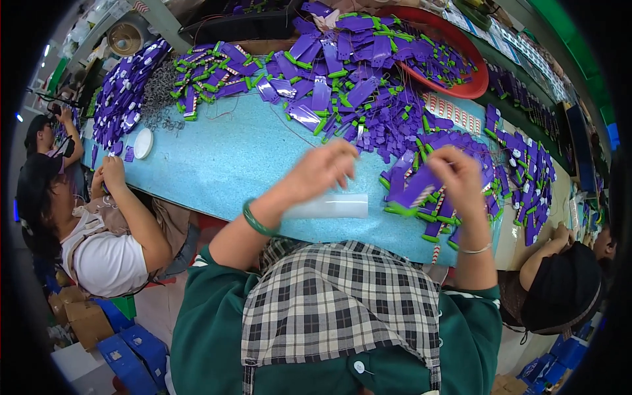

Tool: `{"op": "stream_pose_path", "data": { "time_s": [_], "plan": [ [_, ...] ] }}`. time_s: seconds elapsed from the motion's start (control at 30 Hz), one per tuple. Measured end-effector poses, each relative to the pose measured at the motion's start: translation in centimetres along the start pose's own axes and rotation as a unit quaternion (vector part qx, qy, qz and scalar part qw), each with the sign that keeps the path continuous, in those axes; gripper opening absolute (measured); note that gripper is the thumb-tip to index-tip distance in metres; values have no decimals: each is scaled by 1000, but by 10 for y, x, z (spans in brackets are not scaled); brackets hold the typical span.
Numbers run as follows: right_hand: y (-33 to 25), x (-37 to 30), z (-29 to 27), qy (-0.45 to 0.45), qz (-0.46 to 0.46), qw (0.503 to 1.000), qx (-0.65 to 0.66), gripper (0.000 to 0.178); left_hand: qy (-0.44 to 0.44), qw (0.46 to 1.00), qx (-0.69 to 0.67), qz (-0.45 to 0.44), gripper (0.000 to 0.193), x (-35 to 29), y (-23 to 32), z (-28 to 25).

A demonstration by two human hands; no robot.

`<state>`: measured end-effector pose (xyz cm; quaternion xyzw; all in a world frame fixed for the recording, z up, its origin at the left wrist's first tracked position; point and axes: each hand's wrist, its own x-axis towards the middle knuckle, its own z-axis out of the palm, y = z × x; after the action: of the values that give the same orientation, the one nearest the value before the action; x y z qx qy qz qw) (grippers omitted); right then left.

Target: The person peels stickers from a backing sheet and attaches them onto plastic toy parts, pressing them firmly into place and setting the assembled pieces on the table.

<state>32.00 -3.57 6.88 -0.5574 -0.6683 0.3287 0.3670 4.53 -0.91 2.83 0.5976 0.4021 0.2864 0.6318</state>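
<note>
My right hand [459, 178] is closed, pinching a flat purple plastic piece with a bright green edge [416, 189] above the right part of the table. Slightly blurred, my left hand [322, 170] hovers over the blue tabletop with its fingers loosely bent and apart; I see nothing in it. Below that hand lies a glossy whitish strip [332, 206], partly behind my forearm. Beyond both hands spreads a heap of purple and green plastic pieces [359, 89], with small purple parts [388, 125] at its near side. More assembled pieces [438, 214] lie under my right hand.
A red basin [479, 82] holds more pieces at the far right. Sheets of red-and-white stickers [454, 112] lie near it. Leftward are a pile of purple parts [128, 92], metal rings [158, 95] and a white lid [143, 143]. Co-workers sit at both sides, one in white [108, 257].
</note>
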Motion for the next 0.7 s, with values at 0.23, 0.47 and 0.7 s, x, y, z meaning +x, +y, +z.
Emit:
{"op": "stream_pose_path", "data": {
  "time_s": [0.23, 0.47, 0.7],
  "plan": [
    [-7, 0, -30, 122, -129, 893, -414, 20, 150, 700, 691, 102, 31, 39, -27, -84],
    [-4, -46, 91, -128, -254, 927, -244, 48, 201, 685, 661, 232, 25, 37, -21, -88],
    [24, -65, 92, -94, -205, 963, -145, 18, 114, 965, -81, 221, 35, -25, 53, -63]
  ]
}}
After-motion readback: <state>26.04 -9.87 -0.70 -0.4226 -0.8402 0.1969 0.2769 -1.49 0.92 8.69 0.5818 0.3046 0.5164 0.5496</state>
